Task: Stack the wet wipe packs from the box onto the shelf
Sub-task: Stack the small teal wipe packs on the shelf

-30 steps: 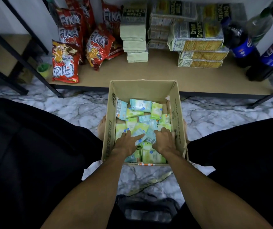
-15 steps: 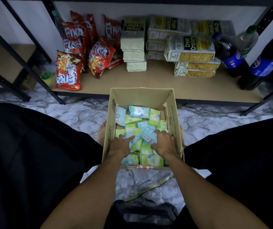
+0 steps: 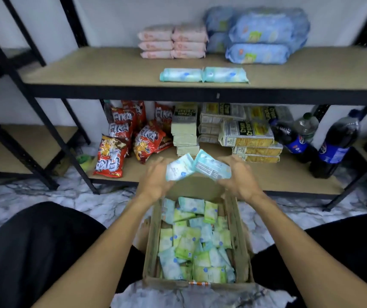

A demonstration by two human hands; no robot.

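Pale-blue, one wet wipe pack (image 3: pixel 179 166) is gripped by the left hand (image 3: pixel 156 182) and a second pack (image 3: pixel 212 167) by the right hand (image 3: pixel 241 182), the two touching above the cardboard box (image 3: pixel 237 236). At 12 o'clock, two shelved packs (image 3: pixel 203 74) lie side by side on the upper shelf (image 3: pixel 111 70).

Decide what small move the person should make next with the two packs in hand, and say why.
Probably lift both hands toward the upper shelf. The left hand grips one wet wipe pack, the right hand another pack, above the box, and two matching packs lie side by side near that shelf's front edge.
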